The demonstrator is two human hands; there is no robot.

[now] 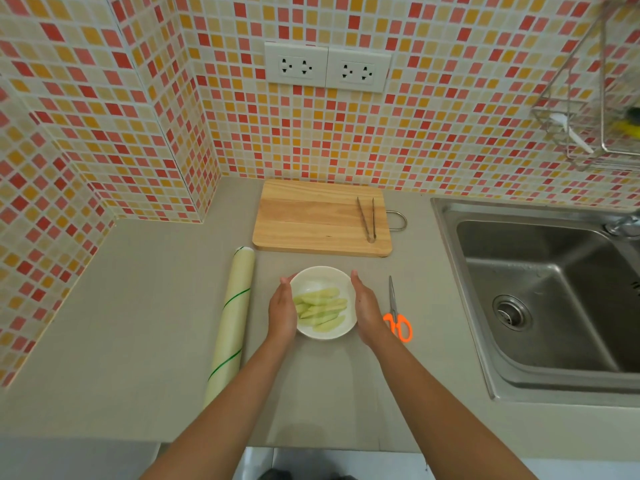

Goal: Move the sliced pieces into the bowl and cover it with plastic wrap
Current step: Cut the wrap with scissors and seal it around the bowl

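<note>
The round white ceramic bowl (323, 303) sits on the grey tabletop (138, 306), just in front of the pale wooden cutting board (311, 216), and the pale green sliced pieces (320, 308) already lie inside it, piled toward the near side. The left hand (282, 311) cups the bowl's left flank and the right hand (367, 308) its right flank, both with fingers extended and laid together, palms turned inward against or just beside the rim; neither pinches anything. Whether film is already stretched over the bowl cannot be told: a faint sheen shows on the far half, nothing more. The long roll of plastic wrap with green stripes (230, 323) lies to the left of the bowl, near but apart, and the orange-handled scissors (396, 315) lie just beside the right hand. The metal tongs (367, 218) rest on the board, which carries no slices. The transfer looks done, so I judge the covering to be the step in hand. The risks follow from that: pressing inward unevenly could slide or tip the light bowl and spill the slices; any film pulled from the roll may cling to itself or tear crookedly; the right wrist sits close enough to the scissors to knock them toward the steel sink (540, 289); and the roll could turn away when tugged.
</note>
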